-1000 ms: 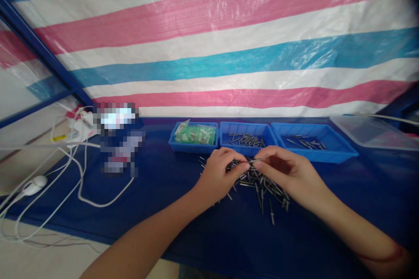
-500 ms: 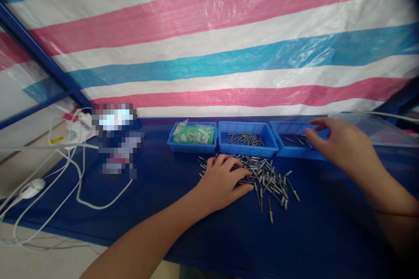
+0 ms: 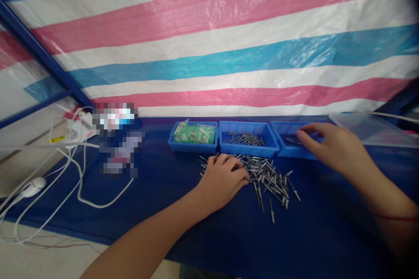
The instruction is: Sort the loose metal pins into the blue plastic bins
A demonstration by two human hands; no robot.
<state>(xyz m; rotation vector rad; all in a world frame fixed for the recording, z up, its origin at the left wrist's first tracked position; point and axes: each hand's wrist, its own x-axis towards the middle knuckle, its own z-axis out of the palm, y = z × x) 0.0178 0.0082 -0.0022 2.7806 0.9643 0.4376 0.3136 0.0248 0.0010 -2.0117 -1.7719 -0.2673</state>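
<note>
A loose pile of small metal pins lies on the blue table cover. My left hand rests on the pile's left side, its fingers curled down and closed on some pins. My right hand reaches out over the right blue tray, fingers stretched and loosely apart, with nothing visible in them. That tray has a few pins in it. The middle blue tray holds more pins. The left blue tray holds green-tinted packets.
A clear plastic container stands at the far right behind my right hand. White cables and a white mouse lie at the left. A striped pink, white and blue tarp hangs behind the trays.
A second ago both hands met over the pile. My right hand then swung out to the right tray and has now drawn slightly left over it. My left hand's fingers have curled into the pile.
</note>
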